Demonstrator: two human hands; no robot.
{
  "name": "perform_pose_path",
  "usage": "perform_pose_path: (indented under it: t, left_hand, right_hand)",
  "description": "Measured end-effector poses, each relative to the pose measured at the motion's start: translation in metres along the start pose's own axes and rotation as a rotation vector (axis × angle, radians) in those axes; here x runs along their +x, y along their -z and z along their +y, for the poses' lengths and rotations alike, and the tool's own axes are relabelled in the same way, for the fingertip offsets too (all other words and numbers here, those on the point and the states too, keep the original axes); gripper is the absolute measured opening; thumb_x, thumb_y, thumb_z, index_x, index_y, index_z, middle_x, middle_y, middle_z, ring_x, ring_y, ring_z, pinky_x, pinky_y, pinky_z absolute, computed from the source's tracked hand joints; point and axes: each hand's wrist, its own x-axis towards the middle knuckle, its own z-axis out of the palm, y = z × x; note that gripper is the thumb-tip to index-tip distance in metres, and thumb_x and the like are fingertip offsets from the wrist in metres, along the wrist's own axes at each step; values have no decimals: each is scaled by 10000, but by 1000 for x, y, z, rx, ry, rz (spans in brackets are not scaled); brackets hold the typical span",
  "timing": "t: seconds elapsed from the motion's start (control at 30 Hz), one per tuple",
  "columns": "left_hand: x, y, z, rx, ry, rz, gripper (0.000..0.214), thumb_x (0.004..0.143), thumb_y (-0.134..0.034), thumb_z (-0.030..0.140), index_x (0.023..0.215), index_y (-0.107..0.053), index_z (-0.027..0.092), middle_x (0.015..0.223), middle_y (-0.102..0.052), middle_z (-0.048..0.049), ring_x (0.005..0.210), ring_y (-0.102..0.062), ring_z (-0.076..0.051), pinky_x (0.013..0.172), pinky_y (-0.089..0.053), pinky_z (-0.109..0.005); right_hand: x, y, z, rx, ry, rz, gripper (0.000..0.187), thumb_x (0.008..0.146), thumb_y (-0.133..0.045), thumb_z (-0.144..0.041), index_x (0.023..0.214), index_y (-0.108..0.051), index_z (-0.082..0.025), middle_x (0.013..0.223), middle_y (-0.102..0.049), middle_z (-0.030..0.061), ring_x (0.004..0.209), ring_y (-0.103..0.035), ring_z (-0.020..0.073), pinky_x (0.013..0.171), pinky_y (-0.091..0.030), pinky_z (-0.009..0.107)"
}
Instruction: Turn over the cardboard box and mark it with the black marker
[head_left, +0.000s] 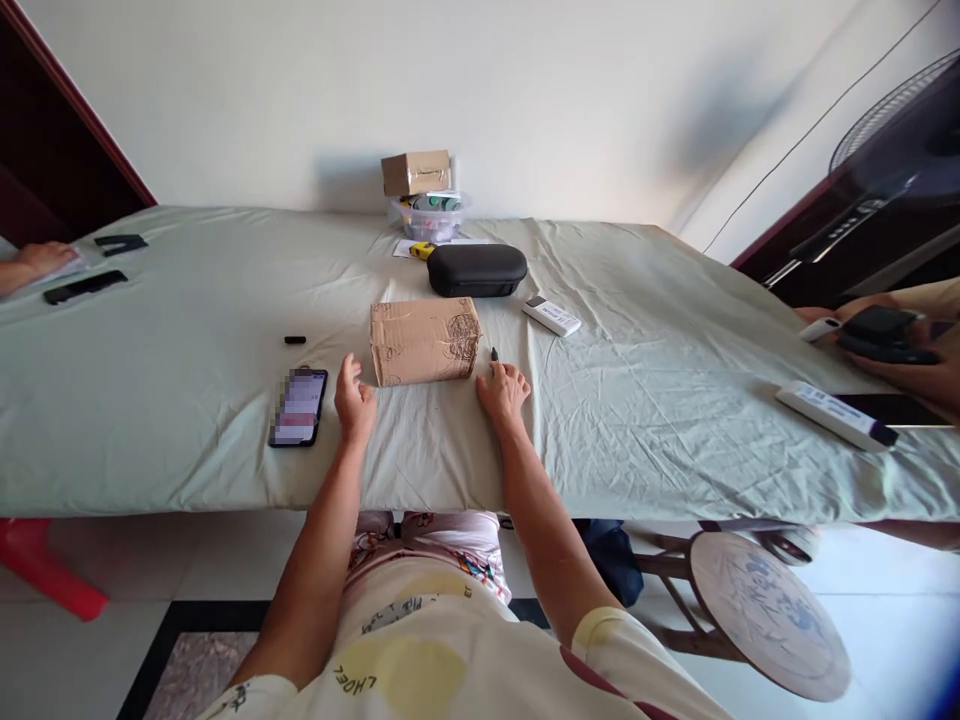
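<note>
A small brown cardboard box [424, 340] with pen scribbles on it lies on the pale green tablecloth [637, 400] in front of me. My left hand [353, 400] rests on the cloth just left of the box, fingers loosely apart, holding nothing. My right hand [503, 388] sits at the box's right corner and pinches a black pen [494, 354] that points away from me. A black pen cap [295, 340] lies apart to the left.
A phone [298, 406] lies left of my left hand. Behind the box are a black case [477, 269], a white remote [551, 316], and a plastic tub [430, 218] with another carton on top. Other people's hands show at the left edge [34, 262] and right edge [900, 345]. A stool [765, 610] stands below right.
</note>
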Motion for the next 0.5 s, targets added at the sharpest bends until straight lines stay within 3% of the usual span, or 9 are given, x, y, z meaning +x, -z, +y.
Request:
perform_pose_path:
  t: [0.17, 0.3, 0.4, 0.5]
  left_hand:
    - [-1, 61, 11, 355, 152, 155, 606, 899, -486, 163, 1505, -472, 154, 1426, -655, -189, 1385, -606, -300, 1206, -453, -471]
    - [5, 103, 11, 623, 282, 123, 634, 930, -556, 326, 1494, -459, 54, 1445, -634, -256, 1391, -586, -405, 1180, -457, -549]
    - [4, 115, 8, 802, 370, 26, 732, 903, -625, 508, 1425, -505, 10, 1398, -629, -330, 1362, -581, -475, 1108, -481, -607]
    - [-4, 112, 6, 924, 386, -62, 763, 847, -671, 618, 1319, -567, 26, 1374, -622, -350, 1377, -552, -485, 1103, -460, -619]
  right_hand:
    - [2, 2, -2, 70, -8, 86, 431, 897, -621, -301, 1315, -687, -220, 1330, -662, 156, 1223, -575, 307, 1080, -405, 506]
    - [2, 2, -7, 144, 6, 146, 442, 906, -576, -294, 1333, -663, -224, 1326, -670, 153, 1214, -597, 304, 1074, -426, 512]
    - [2, -1, -11, 189, 18, 180, 441, 894, -553, -292, 1315, -667, -230, 1306, -689, 145, 1202, -610, 300, 1071, -437, 507]
    - [2, -2, -13, 221, 21, 203, 442, 886, -528, -279, 1303, -666, -226, 1286, -708, 139, 1199, -621, 293, 1071, -450, 503]
